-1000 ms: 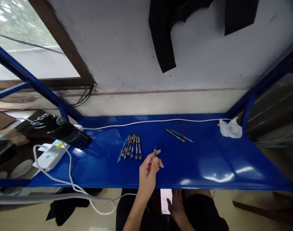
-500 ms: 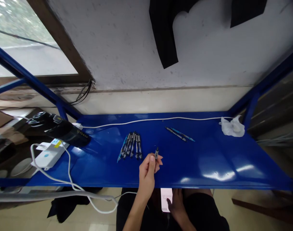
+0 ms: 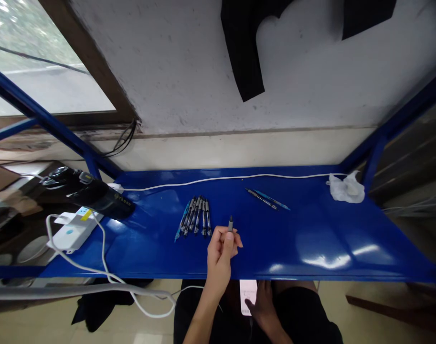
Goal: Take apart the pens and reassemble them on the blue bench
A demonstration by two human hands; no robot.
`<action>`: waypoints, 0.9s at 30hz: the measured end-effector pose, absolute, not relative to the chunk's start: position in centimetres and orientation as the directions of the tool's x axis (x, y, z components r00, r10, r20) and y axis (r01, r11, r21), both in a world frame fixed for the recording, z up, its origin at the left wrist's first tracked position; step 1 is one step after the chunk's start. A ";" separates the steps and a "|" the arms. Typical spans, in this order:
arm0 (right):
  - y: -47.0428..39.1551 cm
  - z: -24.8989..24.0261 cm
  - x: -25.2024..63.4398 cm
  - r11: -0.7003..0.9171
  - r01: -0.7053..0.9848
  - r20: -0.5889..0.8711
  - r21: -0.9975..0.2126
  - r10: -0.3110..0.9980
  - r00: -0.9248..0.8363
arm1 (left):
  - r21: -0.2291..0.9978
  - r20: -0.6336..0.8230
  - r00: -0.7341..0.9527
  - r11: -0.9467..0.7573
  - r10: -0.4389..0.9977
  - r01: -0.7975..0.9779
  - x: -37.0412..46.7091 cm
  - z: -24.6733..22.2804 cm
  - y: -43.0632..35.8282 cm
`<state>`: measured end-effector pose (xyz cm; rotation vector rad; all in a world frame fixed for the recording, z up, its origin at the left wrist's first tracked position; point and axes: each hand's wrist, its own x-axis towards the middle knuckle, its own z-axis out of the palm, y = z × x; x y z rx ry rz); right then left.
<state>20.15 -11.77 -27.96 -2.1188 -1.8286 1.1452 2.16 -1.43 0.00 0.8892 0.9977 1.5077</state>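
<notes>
My left hand [image 3: 223, 246] is closed around a pen with a grey grip [image 3: 230, 223], whose dark end sticks up past the thumb; the rest of it is hidden in the fingers. Below the table edge, over my lap, my right hand [image 3: 262, 303] is closed on a phone [image 3: 247, 297] with a lit white screen, the thumb over the screen. Several black and grey pens [image 3: 197, 216] lie side by side left of my left hand, with a blue one [image 3: 182, 220] at their left end. Farther right lie a dark pen [image 3: 261, 199] and a blue pen [image 3: 273, 199], nearly parallel.
On the blue table [image 3: 303, 229], a black bottle [image 3: 99, 195] and a white power strip [image 3: 73, 231] stand at the left. A white cable [image 3: 210, 179] runs along the back to a crumpled white plastic bag [image 3: 346, 188]. Looped cable [image 3: 108, 274] hangs over the front left edge.
The pen in my left hand has turned slightly and its top has shifted a little left. The thumb of my right hand has moved slightly down and left on the phone screen.
</notes>
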 end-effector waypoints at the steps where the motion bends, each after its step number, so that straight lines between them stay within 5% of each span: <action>1: -11.8 -27.9 20.2 -0.255 0.800 -0.447 -0.543 0.895 -0.018 | 0.933 0.021 -0.148 -0.073 0.989 -0.352 2.1 0.0 -1.5; 27: -12.4 -27.9 21.3 -0.231 0.808 -0.482 -0.542 0.873 -0.073 | 0.895 0.011 -0.171 -0.085 0.985 -0.437 2.1 0.0 -1.4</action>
